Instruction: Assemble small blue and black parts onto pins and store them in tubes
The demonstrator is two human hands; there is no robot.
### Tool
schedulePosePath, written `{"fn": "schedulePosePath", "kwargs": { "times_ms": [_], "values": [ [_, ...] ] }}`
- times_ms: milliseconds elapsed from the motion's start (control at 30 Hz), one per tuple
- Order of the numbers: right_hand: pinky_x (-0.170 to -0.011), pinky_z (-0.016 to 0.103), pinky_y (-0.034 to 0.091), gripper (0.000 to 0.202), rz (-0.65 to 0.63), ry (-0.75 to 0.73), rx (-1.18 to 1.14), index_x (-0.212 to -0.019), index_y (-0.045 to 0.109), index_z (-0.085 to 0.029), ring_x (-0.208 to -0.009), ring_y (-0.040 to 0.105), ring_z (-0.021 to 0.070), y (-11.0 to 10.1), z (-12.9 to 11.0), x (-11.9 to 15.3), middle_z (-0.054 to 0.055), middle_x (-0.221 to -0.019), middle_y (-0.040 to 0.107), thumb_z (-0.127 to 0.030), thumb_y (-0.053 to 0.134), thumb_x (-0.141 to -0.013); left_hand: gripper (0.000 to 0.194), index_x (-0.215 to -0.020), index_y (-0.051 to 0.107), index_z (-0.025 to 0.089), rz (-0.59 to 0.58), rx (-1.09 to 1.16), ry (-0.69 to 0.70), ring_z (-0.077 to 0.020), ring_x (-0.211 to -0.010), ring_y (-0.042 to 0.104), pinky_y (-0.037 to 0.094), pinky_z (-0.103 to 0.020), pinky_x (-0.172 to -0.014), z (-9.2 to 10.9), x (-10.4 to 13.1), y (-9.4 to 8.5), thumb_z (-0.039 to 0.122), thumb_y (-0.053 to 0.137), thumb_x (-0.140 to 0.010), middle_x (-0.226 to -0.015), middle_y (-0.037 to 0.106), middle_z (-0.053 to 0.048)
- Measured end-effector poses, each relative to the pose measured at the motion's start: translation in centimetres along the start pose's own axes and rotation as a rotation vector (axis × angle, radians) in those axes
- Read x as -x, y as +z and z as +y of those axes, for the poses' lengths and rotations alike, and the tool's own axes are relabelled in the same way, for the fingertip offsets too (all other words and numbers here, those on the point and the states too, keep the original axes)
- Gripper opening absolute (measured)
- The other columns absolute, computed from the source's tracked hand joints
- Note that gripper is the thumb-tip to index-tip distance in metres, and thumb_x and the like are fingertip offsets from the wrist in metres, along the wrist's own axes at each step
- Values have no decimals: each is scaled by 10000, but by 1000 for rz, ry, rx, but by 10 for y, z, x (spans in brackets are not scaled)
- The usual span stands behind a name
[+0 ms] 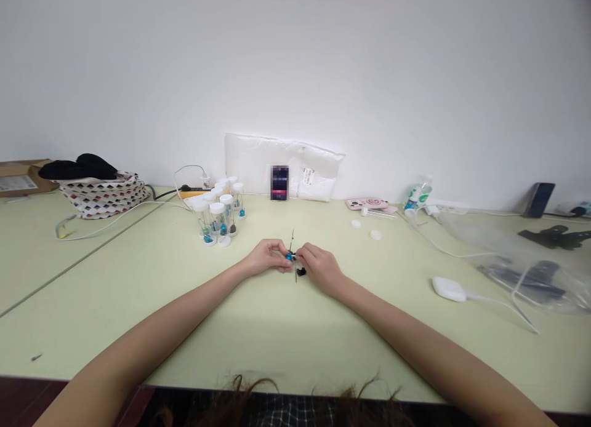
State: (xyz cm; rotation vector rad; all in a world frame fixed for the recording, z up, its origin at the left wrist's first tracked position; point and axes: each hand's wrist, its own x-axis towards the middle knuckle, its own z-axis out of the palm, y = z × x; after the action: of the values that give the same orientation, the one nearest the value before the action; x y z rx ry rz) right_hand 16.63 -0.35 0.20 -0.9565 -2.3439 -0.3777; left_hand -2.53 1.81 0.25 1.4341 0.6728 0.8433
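Near the middle of the table, my left hand [266, 258] pinches a small shiny blue ball [289, 256] between thumb and fingers. A thin dark rod [292, 237] sticks up beside the ball, and another thin length shows below it. Close on the right, my right hand [321, 267] has its fingertips pressed together at the ball; a thin pale piece shows at them, too small to name. Below the right fingers is a small black piece [301, 271]. Whether it touches the hand I cannot tell.
Several clear tubes with white caps [217, 209], holding coloured balls, stand left of my hands. A phone [279, 183] leans on plastic packaging [249, 159] by the wall. Loose white caps [375, 235] lie right. A white charger [449, 288] and cable lie farther right.
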Motion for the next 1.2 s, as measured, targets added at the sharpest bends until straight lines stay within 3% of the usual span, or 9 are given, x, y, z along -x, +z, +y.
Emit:
{"fn": "schedulePosePath", "kwargs": {
  "times_ms": [1200],
  "values": [
    [-625, 272, 368, 217, 12, -56, -47, -829, 533, -159, -752, 451, 165, -6, -2, -4, 66, -769, 546, -212, 333, -896, 339, -760, 487, 109, -14, 0, 2, -207, -674, 647, 499, -304, -602, -3, 0, -2, 251, 729, -569, -704, 656, -80]
  ]
}}
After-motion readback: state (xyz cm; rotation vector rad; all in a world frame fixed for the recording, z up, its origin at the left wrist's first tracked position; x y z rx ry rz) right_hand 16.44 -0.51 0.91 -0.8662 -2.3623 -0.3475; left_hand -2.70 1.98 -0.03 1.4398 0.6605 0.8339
